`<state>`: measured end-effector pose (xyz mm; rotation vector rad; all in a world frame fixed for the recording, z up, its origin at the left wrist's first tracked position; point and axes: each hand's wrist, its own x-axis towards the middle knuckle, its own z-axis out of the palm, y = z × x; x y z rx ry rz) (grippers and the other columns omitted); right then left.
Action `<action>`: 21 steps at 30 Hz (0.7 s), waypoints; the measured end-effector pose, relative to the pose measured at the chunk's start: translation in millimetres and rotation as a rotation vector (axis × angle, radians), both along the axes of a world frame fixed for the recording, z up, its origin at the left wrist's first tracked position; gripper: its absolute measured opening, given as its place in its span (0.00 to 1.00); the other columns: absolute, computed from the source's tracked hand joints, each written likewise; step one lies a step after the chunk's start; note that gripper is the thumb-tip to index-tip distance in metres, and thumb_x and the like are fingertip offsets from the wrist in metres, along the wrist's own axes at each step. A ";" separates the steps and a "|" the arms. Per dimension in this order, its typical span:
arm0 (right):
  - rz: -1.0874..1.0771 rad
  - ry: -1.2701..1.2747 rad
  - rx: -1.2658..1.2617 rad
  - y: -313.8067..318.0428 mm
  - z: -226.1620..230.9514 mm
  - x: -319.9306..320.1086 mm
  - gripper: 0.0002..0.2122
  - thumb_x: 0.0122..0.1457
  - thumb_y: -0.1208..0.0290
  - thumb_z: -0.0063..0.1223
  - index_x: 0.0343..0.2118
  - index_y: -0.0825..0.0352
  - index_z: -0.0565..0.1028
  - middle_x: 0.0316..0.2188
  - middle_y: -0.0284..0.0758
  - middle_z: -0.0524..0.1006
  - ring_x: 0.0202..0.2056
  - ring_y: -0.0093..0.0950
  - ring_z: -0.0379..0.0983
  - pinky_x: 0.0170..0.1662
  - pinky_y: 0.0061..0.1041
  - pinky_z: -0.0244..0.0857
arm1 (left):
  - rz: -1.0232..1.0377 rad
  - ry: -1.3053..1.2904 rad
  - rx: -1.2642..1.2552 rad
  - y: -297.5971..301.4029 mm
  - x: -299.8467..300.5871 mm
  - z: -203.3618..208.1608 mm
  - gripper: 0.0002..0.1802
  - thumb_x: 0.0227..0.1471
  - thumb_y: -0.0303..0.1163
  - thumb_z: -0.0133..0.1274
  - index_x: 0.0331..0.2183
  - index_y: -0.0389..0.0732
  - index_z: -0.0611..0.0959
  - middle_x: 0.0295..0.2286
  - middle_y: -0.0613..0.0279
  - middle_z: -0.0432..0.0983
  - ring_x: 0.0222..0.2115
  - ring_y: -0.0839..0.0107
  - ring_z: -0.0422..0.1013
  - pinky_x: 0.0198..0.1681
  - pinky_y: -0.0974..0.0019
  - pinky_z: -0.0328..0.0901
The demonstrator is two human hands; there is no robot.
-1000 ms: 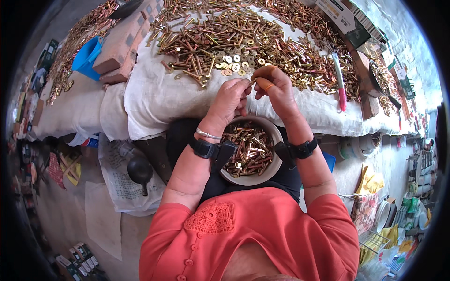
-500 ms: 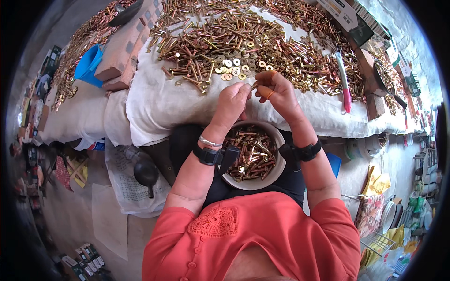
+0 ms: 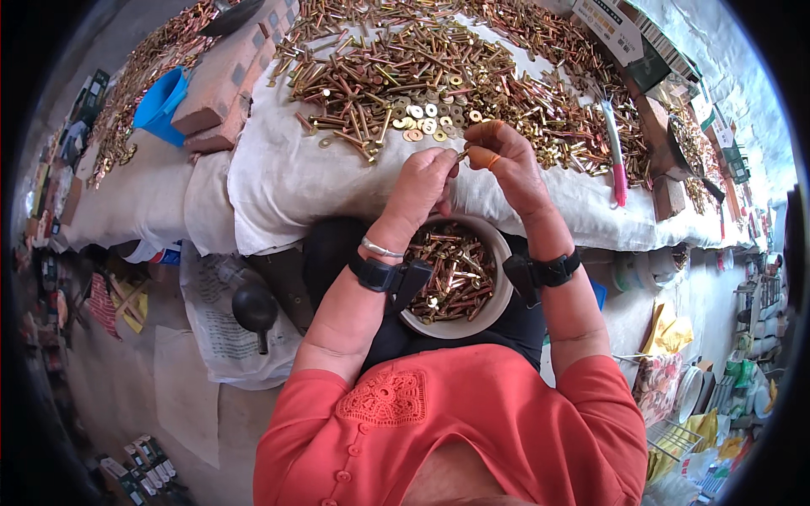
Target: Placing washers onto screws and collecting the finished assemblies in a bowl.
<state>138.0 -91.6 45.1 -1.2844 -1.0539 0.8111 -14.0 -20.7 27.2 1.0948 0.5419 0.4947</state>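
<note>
Close together over the table's near edge, my left hand (image 3: 420, 185) and my right hand (image 3: 513, 173) pinch a small brass-coloured metal piece (image 3: 461, 155) between their fingertips. Most of it is covered by the fingers, so its exact kind cannot be told. Orange covers sit on the thumb and a finger of my right hand. Just beyond the hands lie loose flat washers (image 3: 428, 124). Behind and beside them spreads a heap of brass-coloured bolts (image 3: 363, 80). Below my wrists a round pale tub (image 3: 504, 291) in my lap holds many bolts (image 3: 456, 278).
White cloth (image 3: 287, 198) covers the table. Bricks (image 3: 221, 101) and a blue cup (image 3: 160, 108) stand at the left. Toward the right lie a pink-handled brush (image 3: 618, 156), a wooden block (image 3: 669, 196) and boxes (image 3: 629, 42). A black rounded object (image 3: 255, 308) rests on a white sack (image 3: 211, 320) below.
My hands stay together at nearly the same place, with the small metal piece showing slightly more between the fingertips. The whole view has shifted slightly.
</note>
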 end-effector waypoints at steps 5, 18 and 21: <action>0.012 -0.064 -0.123 -0.4 6.3 -1.0 0.10 0.53 0.78 0.53 0.39 0.70 0.73 0.29 0.28 0.73 0.32 0.17 0.69 0.39 0.18 0.66 | 0.110 0.131 0.359 -4.9 -0.5 4.6 0.17 0.56 0.41 0.46 0.23 0.39 0.73 0.14 0.74 0.59 0.10 0.82 0.57 0.12 0.74 0.57; 0.012 -0.139 -0.018 -5.7 7.5 3.3 0.09 0.52 0.81 0.52 0.38 0.69 0.74 0.29 0.26 0.73 0.33 0.14 0.67 0.40 0.15 0.62 | 0.021 0.084 0.168 -4.0 3.9 0.6 0.17 0.56 0.41 0.46 0.23 0.39 0.73 0.13 0.73 0.59 0.10 0.83 0.56 0.12 0.74 0.57; -0.001 -0.145 -0.088 -3.2 4.7 6.4 0.08 0.54 0.77 0.52 0.38 0.69 0.74 0.28 0.27 0.73 0.31 0.15 0.68 0.36 0.16 0.64 | 0.098 0.128 0.353 -7.1 8.1 -0.3 0.17 0.57 0.40 0.45 0.22 0.38 0.73 0.13 0.71 0.61 0.09 0.82 0.58 0.11 0.75 0.57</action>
